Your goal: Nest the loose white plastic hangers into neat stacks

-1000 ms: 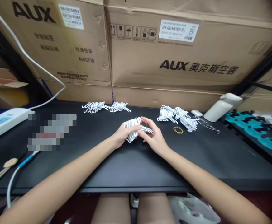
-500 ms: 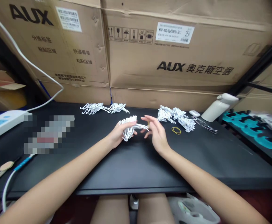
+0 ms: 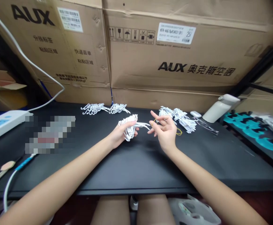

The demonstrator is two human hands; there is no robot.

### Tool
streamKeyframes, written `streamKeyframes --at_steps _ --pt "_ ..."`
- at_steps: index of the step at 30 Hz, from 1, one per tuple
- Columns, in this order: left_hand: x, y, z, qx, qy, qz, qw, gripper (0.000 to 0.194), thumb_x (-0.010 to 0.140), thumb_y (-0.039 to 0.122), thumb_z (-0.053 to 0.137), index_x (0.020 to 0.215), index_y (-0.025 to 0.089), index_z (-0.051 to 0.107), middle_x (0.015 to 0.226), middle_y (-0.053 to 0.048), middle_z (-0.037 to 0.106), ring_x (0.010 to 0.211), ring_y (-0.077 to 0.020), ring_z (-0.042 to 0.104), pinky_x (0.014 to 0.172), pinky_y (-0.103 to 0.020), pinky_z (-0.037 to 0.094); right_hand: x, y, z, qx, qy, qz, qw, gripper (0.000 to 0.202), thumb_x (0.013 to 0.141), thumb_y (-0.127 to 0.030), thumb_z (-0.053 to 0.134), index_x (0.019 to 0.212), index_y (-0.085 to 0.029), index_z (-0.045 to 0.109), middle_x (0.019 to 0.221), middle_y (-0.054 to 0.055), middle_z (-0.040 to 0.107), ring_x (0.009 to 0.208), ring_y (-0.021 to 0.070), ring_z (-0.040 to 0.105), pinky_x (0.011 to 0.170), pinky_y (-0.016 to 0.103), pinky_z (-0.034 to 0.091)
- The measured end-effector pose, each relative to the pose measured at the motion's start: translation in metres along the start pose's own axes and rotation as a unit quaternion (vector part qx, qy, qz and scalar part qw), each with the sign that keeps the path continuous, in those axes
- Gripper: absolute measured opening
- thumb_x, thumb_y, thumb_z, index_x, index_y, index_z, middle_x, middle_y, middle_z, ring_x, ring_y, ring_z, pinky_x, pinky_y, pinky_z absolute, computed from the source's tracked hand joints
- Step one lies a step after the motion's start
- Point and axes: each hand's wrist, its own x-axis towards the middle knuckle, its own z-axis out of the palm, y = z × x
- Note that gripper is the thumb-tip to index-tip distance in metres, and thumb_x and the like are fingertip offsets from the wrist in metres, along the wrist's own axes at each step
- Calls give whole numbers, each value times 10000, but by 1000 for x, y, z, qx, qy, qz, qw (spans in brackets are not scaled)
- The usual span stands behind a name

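White hooks: we have a bunch of them (image 3: 129,128) off the surface (image 3: 131,168), at the centre of our clock.
Left hand: at 8 o'clock, our left hand (image 3: 120,135) is closed around the bunch, thumb across the top, thin ends out towards 3.
Right hand: at 3 o'clock, our right hand (image 3: 166,132) is partly curled, grasping a yellow band (image 3: 154,120) at thumb and fingers; we cannot tell how it loops.
Loose band: at 3 o'clock we see another yellow band (image 3: 179,132) lying just beyond the right hand.
Hook piles: more lie at 10 to 11 o'clock (image 3: 94,108), and towards 3 (image 3: 185,120).
Left box: towards 10 and 11 we read "AUX" on the cardboard (image 3: 87,34), then "分拣标签 粘贴区域", "快递面单 粘贴区域" and, lower, "300kgf".
Barcode sticker: at 11 o'clock (image 3: 70,19); its print is too small for us.
Right box: at 2 o'clock we read "AUX 奥克斯空调" on the cardboard (image 3: 138,68).
White label: at 1 o'clock (image 3: 175,32), we read "KFR-46G/BpR3AES1(B1)" and "25".
Handling symbols: at 12 o'clock we see a row (image 3: 131,36), glass and umbrella among them.
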Motion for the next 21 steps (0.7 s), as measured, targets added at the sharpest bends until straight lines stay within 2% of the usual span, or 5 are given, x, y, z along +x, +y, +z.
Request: streamKeyframes --at_steps 3,6,9,14,21 --pt "0 0 0 3 4 -1 1000 215 705 281 729 837 119 678 710 -52 690 568 -134 621 576 -248 498 0 -4 -3 -11 3 -18 1000 368 746 -442 684 849 -217 411 1215 151 619 478 113 614 361 243 406" --pt "-1 -1 -1 11 0 7 1000 225 671 268 762 821 121 682 740 -48 694 612 -137 633 605 -250 494 -1 -5 -4 -19 -34 -29 999 347 736 -433 697 904 -209 493 1265 150 584 495 96 599 417 259 457" --pt "-2 -2 -1 14 -21 18 1000 296 640 249 790 893 130 693 754 -41 699 637 -138 638 620 -247 489 -3 -4 -4 -36 -72 -52 995 353 719 -386 727 980 -212 567 1257 126 577 513 77 575 459 264 471" --pt "-3 -3 -1 7 -56 18 998 432 630 229 809 1034 139 687 784 -42 704 643 -124 637 637 -232 491 -2 -2 -6 -103 -90 -103 985 374 704 -353 747 1031 -215 629 1095 76 590 532 59 507 461 245 449" --pt "-3 -3 -1 3 -26 3 1000 365 644 250 807 975 143 696 785 -46 703 651 -136 648 621 -235 501 0 0 -4 -47 -59 -57 996 317 785 -400 656 1055 -234 654 1048 62 611 519 75 546 460 263 480"
